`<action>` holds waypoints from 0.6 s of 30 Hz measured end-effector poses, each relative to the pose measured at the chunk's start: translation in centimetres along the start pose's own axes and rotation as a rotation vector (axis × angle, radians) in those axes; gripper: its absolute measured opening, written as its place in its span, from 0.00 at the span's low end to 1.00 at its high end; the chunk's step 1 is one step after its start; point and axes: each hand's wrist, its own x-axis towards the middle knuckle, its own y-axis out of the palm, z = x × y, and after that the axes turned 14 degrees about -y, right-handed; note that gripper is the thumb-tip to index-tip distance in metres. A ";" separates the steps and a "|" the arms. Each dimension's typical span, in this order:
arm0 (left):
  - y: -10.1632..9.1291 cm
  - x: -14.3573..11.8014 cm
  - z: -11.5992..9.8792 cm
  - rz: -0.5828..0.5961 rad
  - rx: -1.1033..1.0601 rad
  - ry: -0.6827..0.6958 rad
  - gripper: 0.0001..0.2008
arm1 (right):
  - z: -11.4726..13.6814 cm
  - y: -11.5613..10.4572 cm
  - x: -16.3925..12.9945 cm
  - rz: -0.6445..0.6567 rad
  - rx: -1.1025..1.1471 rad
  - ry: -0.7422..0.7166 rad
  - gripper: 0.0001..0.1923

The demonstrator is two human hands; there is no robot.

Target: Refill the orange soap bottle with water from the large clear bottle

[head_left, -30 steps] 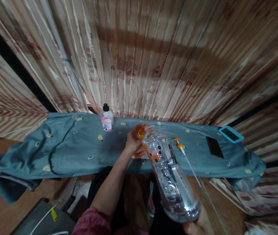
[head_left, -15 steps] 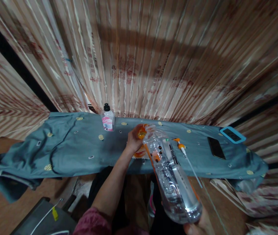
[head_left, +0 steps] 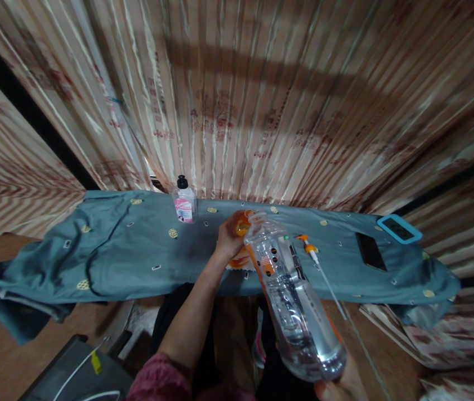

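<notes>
My left hand [head_left: 229,236] is closed around the upper part of an orange container [head_left: 240,259], whose lower part shows orange and white near the cloth; its exact kind I cannot make out. My right hand [head_left: 339,384] grips the base of a large clear plastic bottle [head_left: 295,295] with an orange and silver label. This bottle is tilted, its open neck up against the container's top, and some clear liquid shows inside. An orange pump head [head_left: 309,245] with a long white tube lies to the right, its tube end past the table edge.
A clear bottle with a black cap and pink label [head_left: 184,203] stands at the back. A dark phone [head_left: 371,251] and a blue-framed device [head_left: 399,229] lie at the right on the teal cloth [head_left: 123,250]. A striped curtain [head_left: 228,111] hangs behind. A grey stool-like surface [head_left: 78,370] is lower left.
Both hands keep nearly the same pose, the bottle still tilted against the orange container. The view has shifted very slightly.
</notes>
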 end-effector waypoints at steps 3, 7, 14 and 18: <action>0.0 0.0 0.1 0.025 -0.004 0.016 0.20 | -0.1 0.0 0.0 -0.017 -0.009 0.014 0.41; 0.0 0.0 0.0 0.027 -0.015 0.006 0.22 | -0.3 0.0 -0.1 -0.046 0.023 0.016 0.42; 0.1 0.1 0.1 0.034 -0.032 -0.003 0.22 | -0.1 0.2 -0.3 -0.063 0.037 0.003 0.39; 0.1 0.1 0.1 0.024 -0.021 -0.006 0.21 | -0.1 0.0 -0.2 -0.024 0.011 0.005 0.39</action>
